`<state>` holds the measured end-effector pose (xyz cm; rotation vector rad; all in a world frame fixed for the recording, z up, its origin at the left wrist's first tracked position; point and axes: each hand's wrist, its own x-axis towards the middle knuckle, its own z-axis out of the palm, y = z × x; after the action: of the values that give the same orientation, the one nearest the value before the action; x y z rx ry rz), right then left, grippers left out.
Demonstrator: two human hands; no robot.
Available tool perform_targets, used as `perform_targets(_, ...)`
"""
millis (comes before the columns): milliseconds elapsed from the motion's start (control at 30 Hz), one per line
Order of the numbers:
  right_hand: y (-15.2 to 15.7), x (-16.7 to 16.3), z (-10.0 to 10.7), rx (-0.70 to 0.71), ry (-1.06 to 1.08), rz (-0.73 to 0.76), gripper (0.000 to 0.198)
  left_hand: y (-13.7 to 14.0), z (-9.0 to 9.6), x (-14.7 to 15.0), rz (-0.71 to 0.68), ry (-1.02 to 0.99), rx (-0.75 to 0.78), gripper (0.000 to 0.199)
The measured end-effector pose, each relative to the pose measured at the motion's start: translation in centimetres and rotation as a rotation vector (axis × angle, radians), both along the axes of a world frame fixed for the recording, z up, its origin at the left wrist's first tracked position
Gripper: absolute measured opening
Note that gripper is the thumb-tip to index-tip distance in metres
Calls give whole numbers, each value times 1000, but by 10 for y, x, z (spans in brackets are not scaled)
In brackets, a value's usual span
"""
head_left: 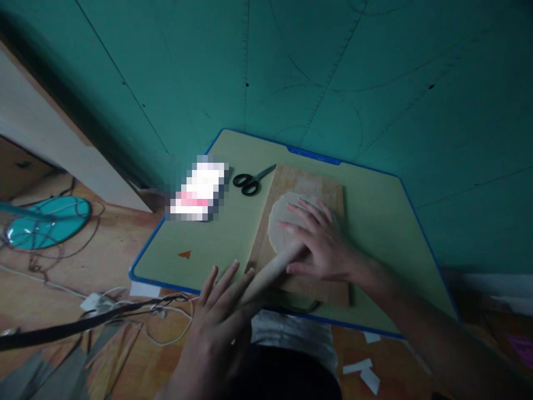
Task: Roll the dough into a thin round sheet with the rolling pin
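Note:
A pale rolling pin (272, 273) lies slantwise across the near left part of a wooden board (287, 175). My left hand (222, 319) is on its near end, the pin running between the thumb and the long, spread fingers. Over the far end is my right hand (320, 244), with its thumb on the near side of the pin and its fingers reaching across the dough. That flat, roundish sheet of dough (285, 216) rests on the board, partly covered by the right hand. Both palms hide parts of the pin.
Black-handled scissors (250, 182) lie left of the board on a blue-edged table (375, 222). A blurred-out bright object (197, 189) and an orange scrap (185, 254) are farther left. Behind stands a green wall (200, 72). Cables (166, 333) and paper scraps (368, 378) are on the floor.

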<state>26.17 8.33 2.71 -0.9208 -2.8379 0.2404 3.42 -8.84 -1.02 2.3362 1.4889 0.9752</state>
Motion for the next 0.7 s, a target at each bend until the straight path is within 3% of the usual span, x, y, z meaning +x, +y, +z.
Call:
perform_targets(200,1,-18,8,-26,-78,-35,82,13,5,-12,89,-83,8,34)
perform_targets(400,21,-38,2,-9,-92,-64,79,37,4,-21,209,-90,-16,19)
perform_targets(533,30,-49,-2,16,-64,-95,68,45,3,-22,297,-106,-23,28)
perform_targets(700,10,-37,-3,65,-36,-104,70,34,10,-16,231,-90,-18,29)
